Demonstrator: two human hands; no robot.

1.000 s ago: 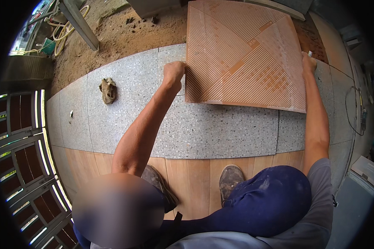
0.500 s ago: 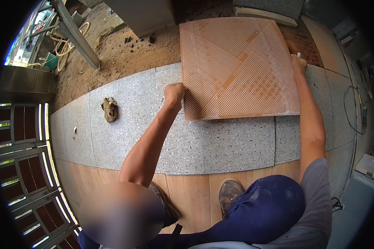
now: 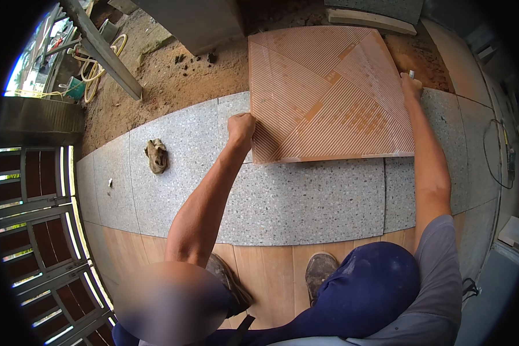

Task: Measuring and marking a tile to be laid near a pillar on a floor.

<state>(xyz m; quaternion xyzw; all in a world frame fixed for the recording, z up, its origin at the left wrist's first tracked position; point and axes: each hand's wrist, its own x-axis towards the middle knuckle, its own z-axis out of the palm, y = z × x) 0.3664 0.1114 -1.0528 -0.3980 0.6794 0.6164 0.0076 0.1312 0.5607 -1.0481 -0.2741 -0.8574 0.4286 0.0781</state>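
A large square tile (image 3: 314,95) shows its orange-brown back, with slanting ribs and smooth bands crossing it. My left hand (image 3: 241,127) is closed on its left edge, the fingers partly out of sight behind the rim. On the opposite edge, my right hand (image 3: 411,91) grips farther up. A small whitish piece (image 3: 411,75) sticks up at the right hand's fingers; what it is I cannot make out. The tile hides part of the grey speckled floor tiles (image 3: 305,202) and the soil beyond them.
A crumpled brownish cloth (image 3: 155,155) lies on the speckled tiles at left. Bare soil (image 3: 155,81) stretches behind, with a concrete pillar (image 3: 199,26), a slanting post (image 3: 106,55) and a yellow hose (image 3: 92,75). A slatted gate (image 3: 43,230) lines the left side. A cable (image 3: 490,153) lies at right.
The tile has shifted slightly away and to the left over the floor, with both hands still on its edges. The whole view has moved a little.
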